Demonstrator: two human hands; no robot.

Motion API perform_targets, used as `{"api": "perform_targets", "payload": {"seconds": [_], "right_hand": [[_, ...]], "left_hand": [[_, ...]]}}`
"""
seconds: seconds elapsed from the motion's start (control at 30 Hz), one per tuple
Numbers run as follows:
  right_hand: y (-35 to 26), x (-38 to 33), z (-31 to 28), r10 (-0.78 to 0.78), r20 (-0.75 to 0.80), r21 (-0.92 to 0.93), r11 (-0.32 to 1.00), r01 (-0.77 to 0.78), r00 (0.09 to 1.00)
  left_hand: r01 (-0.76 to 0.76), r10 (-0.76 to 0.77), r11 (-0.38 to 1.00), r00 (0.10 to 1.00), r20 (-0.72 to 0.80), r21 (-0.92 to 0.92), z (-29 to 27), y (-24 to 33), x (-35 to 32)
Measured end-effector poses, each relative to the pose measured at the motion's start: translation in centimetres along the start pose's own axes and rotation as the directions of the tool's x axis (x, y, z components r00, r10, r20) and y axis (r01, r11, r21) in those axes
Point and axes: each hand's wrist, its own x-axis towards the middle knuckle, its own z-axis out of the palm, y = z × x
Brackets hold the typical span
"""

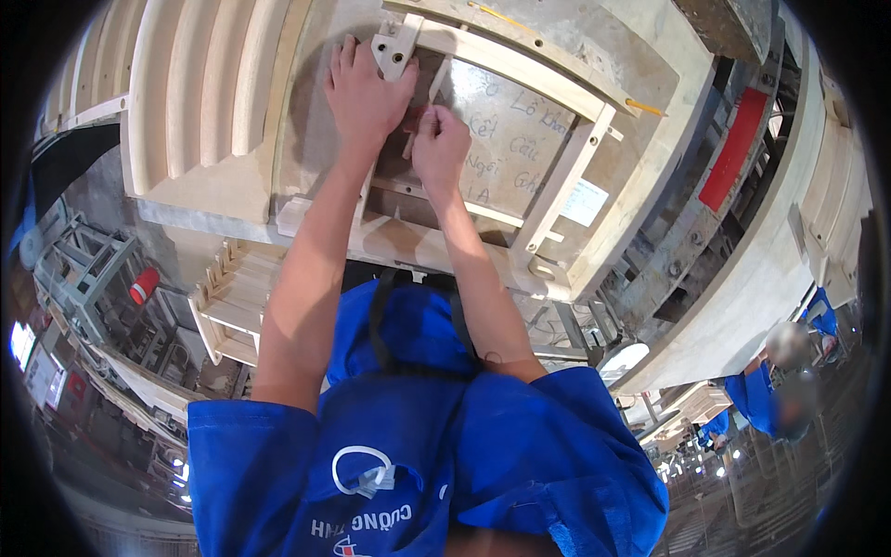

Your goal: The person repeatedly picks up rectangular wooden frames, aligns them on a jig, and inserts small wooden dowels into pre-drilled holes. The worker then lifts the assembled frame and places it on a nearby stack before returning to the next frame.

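A pale wooden frame point(513, 63) lies on the worktop in front of me, its corners marked by dark holes. At its far left corner, my left hand point(365, 100) is wrapped over the end block point(397, 52), fingers on the outer side and thumb on the inner side. Just right of it, inside the frame, my right hand point(441, 153) is closed in a pinch around a thin pale strip point(440, 82), which sticks out beyond the fingers. The strip's material is hard to make out, and the fingers hide its middle.
Handwriting covers the board point(506, 139) under the frame, beside a white paper label point(584, 201). Yellow pencils point(644, 108) lie along its far side. Curved wooden slats point(200, 84) are stacked at left. A slatted wooden piece point(237, 302) stands below the worktop; co-workers point(756, 395) are at far right.
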Motion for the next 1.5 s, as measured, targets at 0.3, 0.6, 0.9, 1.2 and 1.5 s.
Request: {"api": "perform_targets", "payload": {"seconds": [0.3,0.6,0.9,1.2,1.5], "right_hand": [[3.6,-4.0,-13.5,0.007,-0.202,-0.132,0.991,-0.035,0.979],[1.7,-3.9,-16.3,-0.07,-0.249,-0.301,0.954,-0.009,0.966],[2.4,-1.0,-11.3,-0.151,-0.31,-0.613,0.786,-0.076,0.938],[2.5,0.3,-10.7,-0.104,-0.43,-0.542,0.824,-0.165,0.897],[2.4,0.2,-10.6,-0.203,-0.437,-0.567,0.819,-0.093,0.876]], "left_hand": [[-0.022,0.023,1.0,0.999,-0.046,0.015,0.2,-0.9,-0.3],[-0.018,0.018,0.999,1.0,0.017,0.05,0.1,-0.8,-0.1],[0.006,-0.009,0.999,0.998,0.056,0.045,-0.4,-0.5,0.2],[-0.018,0.018,1.0,1.0,0.018,0.022,-0.4,-0.4,-0.1],[-0.009,0.009,1.0,0.999,0.044,-0.001,-0.8,-0.2,0.3]]}}
